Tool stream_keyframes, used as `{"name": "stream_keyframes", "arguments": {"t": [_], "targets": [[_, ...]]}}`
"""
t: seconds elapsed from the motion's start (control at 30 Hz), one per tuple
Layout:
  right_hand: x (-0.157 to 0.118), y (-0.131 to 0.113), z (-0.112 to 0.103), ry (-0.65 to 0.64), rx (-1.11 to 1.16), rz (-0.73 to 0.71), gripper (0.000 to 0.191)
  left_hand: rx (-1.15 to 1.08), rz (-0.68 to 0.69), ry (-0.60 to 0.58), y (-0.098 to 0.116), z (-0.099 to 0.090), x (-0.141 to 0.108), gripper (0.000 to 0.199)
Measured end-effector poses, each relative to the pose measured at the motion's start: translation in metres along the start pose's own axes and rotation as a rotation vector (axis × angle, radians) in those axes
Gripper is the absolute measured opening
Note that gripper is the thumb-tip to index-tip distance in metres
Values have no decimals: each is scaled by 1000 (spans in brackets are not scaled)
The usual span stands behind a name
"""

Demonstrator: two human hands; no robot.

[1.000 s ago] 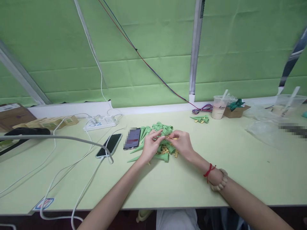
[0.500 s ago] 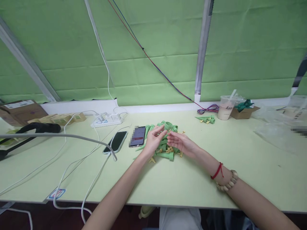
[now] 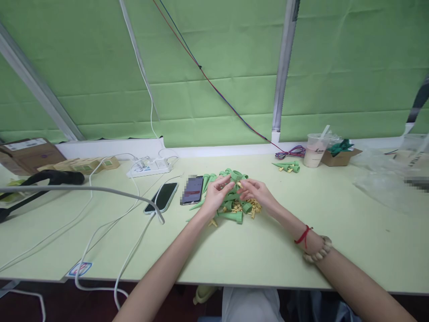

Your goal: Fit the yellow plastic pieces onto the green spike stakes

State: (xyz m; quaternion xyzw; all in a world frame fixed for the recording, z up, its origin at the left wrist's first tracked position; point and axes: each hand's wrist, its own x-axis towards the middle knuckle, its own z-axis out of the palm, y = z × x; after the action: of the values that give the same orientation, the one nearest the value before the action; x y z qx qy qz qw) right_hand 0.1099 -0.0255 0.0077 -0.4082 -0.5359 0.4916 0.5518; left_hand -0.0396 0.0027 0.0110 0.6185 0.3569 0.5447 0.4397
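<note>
A pile of green plastic cones (image 3: 231, 210) mixed with small yellow parts (image 3: 255, 205) lies on the pale green table (image 3: 254, 250), just ahead of me. Both hands are over the pile. My left hand (image 3: 214, 197) holds a green cone, its threaded mouth showing above the fingers. My right hand (image 3: 256, 192) is beside it, fingertips pinched near the cone's mouth; whether a yellow part is in them I cannot tell. My right wrist carries a red string and a bead bracelet.
Two phones (image 3: 192, 190) lie left of the pile, with a white power strip (image 3: 149, 167) and cables beyond. A few assembled cones (image 3: 286, 166), a drink cup (image 3: 315, 150), a small cardboard box (image 3: 340, 154) and clear plastic bags (image 3: 378, 179) are to the right.
My right hand turned palm-up half a second ago and has come back over the pile with fingertips at the cone in my left hand. My view shifted slightly left.
</note>
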Motion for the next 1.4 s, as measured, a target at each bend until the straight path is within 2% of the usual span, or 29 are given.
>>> {"name": "stream_keyframes", "arguments": {"t": [0.07, 0.13, 0.23, 0.3, 0.4, 0.5, 0.57, 0.63, 0.7, 0.77, 0.87, 0.93, 1.0, 1.07, 1.23, 1.27, 1.33, 1.4], "targets": [[1, -2, -2, -119, 196, 184, 25, -2, 12, -15, 2, -1, 0, 32], [2, -2, -4, -195, 343, 276, 18, 6, 37, -49, 4, -1, 0, 32], [2, -2, -6, -215, 432, 307, 12, 19, 53, -82, 5, -1, -1, 30], [2, -3, -5, -152, 378, 274, 14, 24, 60, -79, 4, -1, -1, 30], [1, -3, -3, 20, 119, 105, 19, 75, 71, -66, 2, 0, -1, 29], [-2, 0, -2, 173, -285, -283, 18, 167, 61, -46, 0, 2, -2, 29], [-4, 2, -1, 215, -495, -517, 19, 210, 67, -29, -2, 4, -2, 30], [-5, 3, -1, 221, -548, -580, 19, 223, 85, -14, -4, 5, -2, 31], [-3, 3, -1, 195, -459, -457, 16, 196, 94, 0, -5, 5, -2, 30], [-1, 1, -1, 105, -288, -195, 23, 156, 105, 16, -6, 5, -1, 28], [2, -4, -2, -105, 15, 182, 30, 131, 136, 18, -4, 3, 0, 26], [1, -6, -1, -189, 177, 273, 27, 122, 150, 0, -2, 2, 0, 25], [0, -7, -1, -191, 223, 258, 21, 117, 156, -17, -1, 1, 0, 25], [-1, -5, 0, -137, 111, 170, 19, 130, 152, -19, -1, 1, 1, 26], [-2, 2, -2, 145, -497, -392, 17, 144, 93, -6, 0, 4, 1, 28], [-2, 2, -2, 183, -557, -457, 16, 141, 87, -9, 0, 4, 0, 28], [-1, 1, -3, 191, -541, -434, 14, 144, 91, -32, 2, 3, -1, 26], [-1, -1, -3, 55, -368, -244, 19, 152, 102, -81, 4, 2, -2, 23]]}}
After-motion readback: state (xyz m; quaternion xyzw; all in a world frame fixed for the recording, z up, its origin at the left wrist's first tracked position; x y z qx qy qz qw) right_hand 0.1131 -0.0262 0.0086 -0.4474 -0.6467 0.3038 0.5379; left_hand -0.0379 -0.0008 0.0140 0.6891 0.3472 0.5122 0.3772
